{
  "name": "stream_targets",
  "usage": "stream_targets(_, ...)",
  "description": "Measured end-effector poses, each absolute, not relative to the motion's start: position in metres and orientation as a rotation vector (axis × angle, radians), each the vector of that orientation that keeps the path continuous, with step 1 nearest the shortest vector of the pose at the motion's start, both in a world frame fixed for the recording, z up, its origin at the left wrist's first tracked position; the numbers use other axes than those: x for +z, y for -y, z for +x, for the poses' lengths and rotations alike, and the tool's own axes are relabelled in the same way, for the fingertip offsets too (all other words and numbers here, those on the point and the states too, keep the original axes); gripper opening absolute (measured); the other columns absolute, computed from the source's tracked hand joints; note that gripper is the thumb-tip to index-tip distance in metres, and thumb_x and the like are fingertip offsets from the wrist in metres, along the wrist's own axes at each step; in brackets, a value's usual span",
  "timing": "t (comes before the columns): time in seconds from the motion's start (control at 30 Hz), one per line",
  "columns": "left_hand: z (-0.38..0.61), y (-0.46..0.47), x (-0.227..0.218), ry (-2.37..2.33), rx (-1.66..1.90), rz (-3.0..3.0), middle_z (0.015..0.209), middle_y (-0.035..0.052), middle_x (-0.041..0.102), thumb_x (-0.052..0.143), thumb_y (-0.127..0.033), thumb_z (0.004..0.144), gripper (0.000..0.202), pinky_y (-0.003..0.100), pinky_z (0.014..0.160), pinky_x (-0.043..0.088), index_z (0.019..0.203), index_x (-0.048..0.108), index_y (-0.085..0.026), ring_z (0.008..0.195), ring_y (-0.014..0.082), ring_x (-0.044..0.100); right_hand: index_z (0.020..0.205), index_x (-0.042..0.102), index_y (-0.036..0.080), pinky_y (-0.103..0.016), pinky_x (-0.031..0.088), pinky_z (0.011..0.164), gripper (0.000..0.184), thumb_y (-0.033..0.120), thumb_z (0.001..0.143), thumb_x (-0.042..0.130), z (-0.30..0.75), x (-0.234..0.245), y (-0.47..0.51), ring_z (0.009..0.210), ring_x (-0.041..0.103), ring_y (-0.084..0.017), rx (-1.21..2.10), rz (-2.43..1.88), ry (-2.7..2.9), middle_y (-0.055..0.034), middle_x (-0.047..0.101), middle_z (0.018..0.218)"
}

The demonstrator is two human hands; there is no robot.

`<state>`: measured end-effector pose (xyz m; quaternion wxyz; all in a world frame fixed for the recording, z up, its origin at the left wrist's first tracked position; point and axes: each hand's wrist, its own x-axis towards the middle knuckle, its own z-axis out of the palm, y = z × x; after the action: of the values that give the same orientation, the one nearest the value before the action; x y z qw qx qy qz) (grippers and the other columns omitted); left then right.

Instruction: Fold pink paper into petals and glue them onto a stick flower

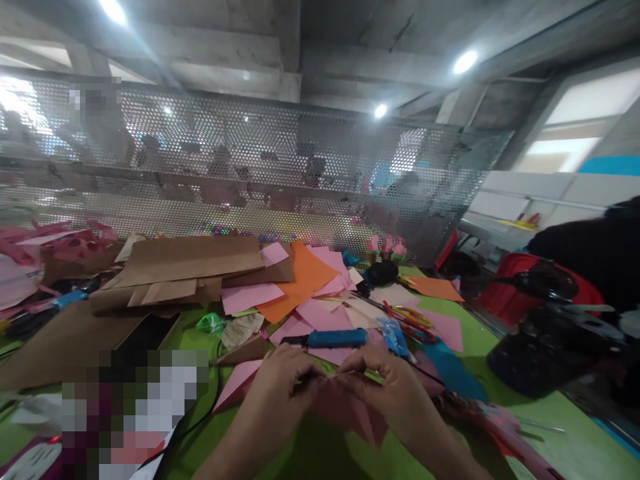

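My left hand and my right hand meet low in the middle of the view, fingertips nearly touching. Both are closed in a pinch on a folded piece of pink paper, which hangs below the fingers with a pointed lower edge. The exact fold between the fingertips is too small to make out. Just beyond the hands lies a blue-handled utility knife on loose pink sheets. Red-handled scissors rest to its right, and another folded pink sheet is beside my left forearm.
A green table carries brown cardboard, orange paper and a blue sheet. At the lower right lies a pink glue gun. A power strip sits lower left; a perforated metal screen stands behind. A person in dark clothing is at right.
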<state>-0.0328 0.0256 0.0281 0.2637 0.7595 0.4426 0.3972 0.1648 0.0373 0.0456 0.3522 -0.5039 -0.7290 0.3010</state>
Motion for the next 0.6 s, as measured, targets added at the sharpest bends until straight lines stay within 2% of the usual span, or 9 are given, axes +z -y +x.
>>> stream_targets(0.17,-0.036,-0.030,0.028,-1.253,1.007,2.073,0.078,0.0000,0.069,0.060,-0.014,0.086,0.015,0.031,0.076,0.035,0.075,0.068,-0.020,0.082,0.0195,0.058,0.073,0.072,0.021,-0.032,0.047,0.071,0.014,0.034,0.076,0.070,0.164,0.049,-0.038,0.076,0.063,-0.023,0.815,-1.307,1.838,-0.0038,0.071,0.076)
stream_targets(0.33,-0.046,-0.033,0.031,-1.292,0.982,2.041,0.081,0.0004,0.071,0.057,-0.015,0.088,0.016,0.032,0.078,0.036,0.077,0.068,-0.019,0.081,0.0191,0.060,0.072,0.072,0.021,-0.029,0.048,0.068,0.019,0.040,0.076,0.070,0.173,0.053,-0.044,0.073,0.064,-0.021,0.837,-1.254,1.772,-0.0028,0.071,0.072)
stream_targets(0.6,-0.052,-0.033,0.031,-1.350,1.060,1.991,0.079,0.0018,0.069,0.056,-0.020,0.088,0.016,0.030,0.073,0.038,0.076,0.067,-0.020,0.079,0.0196,0.059,0.074,0.073,0.021,-0.029,0.046,0.065,0.022,0.043,0.075,0.072,0.183,0.050,-0.050,0.070,0.062,-0.021,0.830,-1.285,1.736,-0.0023,0.069,0.071)
